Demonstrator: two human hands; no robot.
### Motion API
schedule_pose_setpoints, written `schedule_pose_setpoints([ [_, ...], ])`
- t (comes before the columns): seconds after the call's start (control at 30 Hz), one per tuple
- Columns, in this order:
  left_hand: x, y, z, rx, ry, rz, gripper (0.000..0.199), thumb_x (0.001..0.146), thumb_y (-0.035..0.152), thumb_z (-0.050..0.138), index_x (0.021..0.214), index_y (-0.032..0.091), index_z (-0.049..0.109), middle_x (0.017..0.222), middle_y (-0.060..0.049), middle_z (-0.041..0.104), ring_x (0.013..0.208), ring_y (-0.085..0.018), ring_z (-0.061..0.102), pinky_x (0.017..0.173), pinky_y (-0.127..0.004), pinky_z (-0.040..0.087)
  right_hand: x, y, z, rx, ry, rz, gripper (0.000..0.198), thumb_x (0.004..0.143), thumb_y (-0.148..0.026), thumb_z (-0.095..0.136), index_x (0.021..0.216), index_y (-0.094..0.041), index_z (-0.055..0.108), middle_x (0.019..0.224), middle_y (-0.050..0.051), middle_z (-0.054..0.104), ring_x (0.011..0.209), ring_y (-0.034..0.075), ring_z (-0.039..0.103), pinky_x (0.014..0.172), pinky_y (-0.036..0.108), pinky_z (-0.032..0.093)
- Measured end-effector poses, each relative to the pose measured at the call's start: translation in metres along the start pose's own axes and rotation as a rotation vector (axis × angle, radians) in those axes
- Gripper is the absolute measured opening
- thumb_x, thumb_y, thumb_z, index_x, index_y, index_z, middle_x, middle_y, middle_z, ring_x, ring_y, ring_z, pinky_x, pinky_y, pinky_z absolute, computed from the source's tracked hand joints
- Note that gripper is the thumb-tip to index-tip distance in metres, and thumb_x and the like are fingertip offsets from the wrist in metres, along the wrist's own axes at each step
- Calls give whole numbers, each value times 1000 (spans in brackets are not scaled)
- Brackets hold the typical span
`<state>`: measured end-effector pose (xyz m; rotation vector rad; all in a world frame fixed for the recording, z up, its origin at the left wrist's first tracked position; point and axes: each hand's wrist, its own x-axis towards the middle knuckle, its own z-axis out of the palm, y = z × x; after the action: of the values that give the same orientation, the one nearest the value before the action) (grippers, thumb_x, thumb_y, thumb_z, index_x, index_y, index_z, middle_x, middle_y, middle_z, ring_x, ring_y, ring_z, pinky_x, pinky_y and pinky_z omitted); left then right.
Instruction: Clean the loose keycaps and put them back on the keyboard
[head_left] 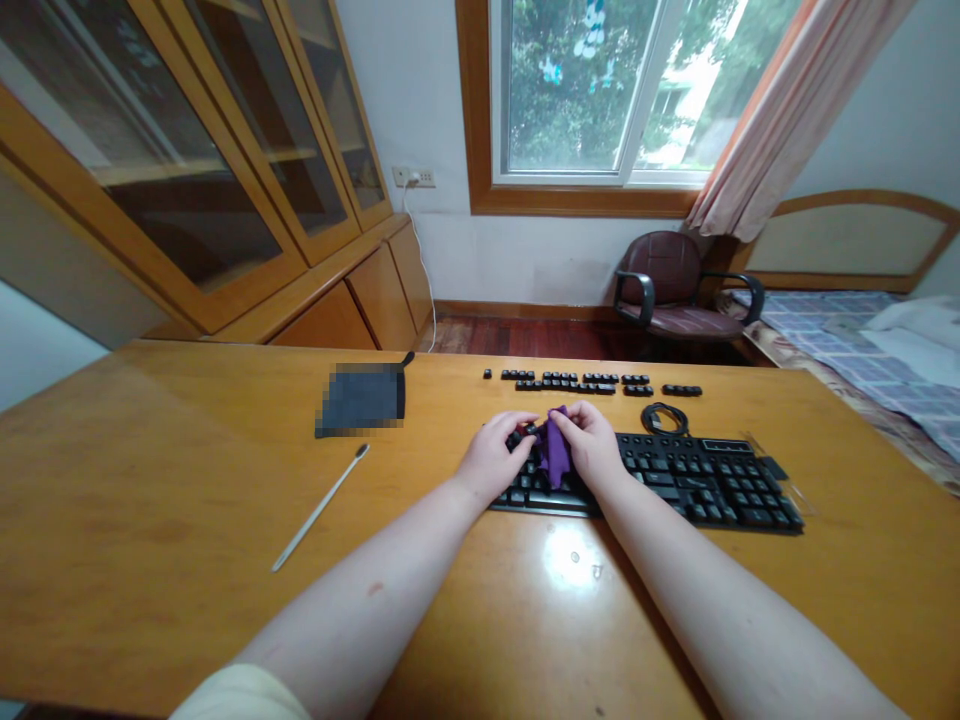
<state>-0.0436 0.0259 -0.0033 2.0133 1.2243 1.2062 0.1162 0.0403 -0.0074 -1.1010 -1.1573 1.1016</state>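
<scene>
My right hand (598, 447) is closed on a purple cloth (556, 450) that hangs down over the left half of a black keyboard (682, 480). Close beside it, my left hand (499, 452) pinches a small black keycap (531, 429) between thumb and fingers, right against the cloth. Both hands are just above the keyboard's left part, so the keys under them are partly hidden. Beyond the hands, loose black keycaps (559, 381) lie in two rows on the wooden table (420, 640).
A toothbrush-like white stick with a dark tip (321, 508) lies to the left, below a dark pouch (364, 397) with a blurred surface. The coiled black cable (664, 419) rests behind the keyboard. Past the table are a chair (667, 285), a cabinet (300, 220) and a bed (832, 330).
</scene>
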Motion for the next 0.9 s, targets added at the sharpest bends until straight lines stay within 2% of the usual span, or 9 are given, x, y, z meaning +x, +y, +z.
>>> schedule_pose_setpoints([
  [0.17,3,-2,-2,-78,42,-8,22,78,14,51,96,20,65,98,-6,63,96,-17,57,90,-32,45,1,0,-1,52,44,19,29,67,-41,68,67,-20,49,59,-3,59,52,12,54,52,24,41],
  [0.33,7,-12,0,-300,121,-197,15,76,22,57,87,15,64,90,-6,63,88,-17,60,83,-31,49,0,-1,1,77,47,27,29,66,-40,70,67,-20,49,59,-2,61,54,13,58,53,25,43],
  [0.43,8,-15,1,-437,135,-319,20,75,27,58,89,14,62,82,-5,65,80,-16,63,80,-32,50,0,-2,2,109,54,47,29,66,-39,71,67,-20,49,60,-2,62,55,14,59,55,26,44],
  [0.57,9,-14,2,-559,113,-376,26,76,26,57,98,13,60,91,-8,67,85,-18,65,83,-33,50,0,-3,2,98,61,40,28,65,-37,71,66,-20,50,58,-4,60,54,13,58,54,25,43],
  [0.63,9,-13,1,-513,110,-341,26,76,23,56,99,13,61,98,-9,66,91,-18,64,87,-34,48,0,-3,2,99,57,41,27,65,-37,71,66,-20,50,58,-3,60,54,13,57,54,24,43],
  [0.73,9,-12,-1,-322,111,-233,23,76,19,55,96,13,64,102,-10,64,96,-18,61,91,-33,46,0,-4,2,95,52,39,27,66,-37,71,65,-20,50,58,-3,61,54,12,57,54,24,42],
  [0.9,8,-9,-9,33,-39,-115,26,81,19,49,102,18,64,104,-6,66,100,-17,59,94,-35,45,0,-4,2,62,56,41,28,66,-38,70,66,-20,50,57,-3,59,52,12,55,52,24,41],
])
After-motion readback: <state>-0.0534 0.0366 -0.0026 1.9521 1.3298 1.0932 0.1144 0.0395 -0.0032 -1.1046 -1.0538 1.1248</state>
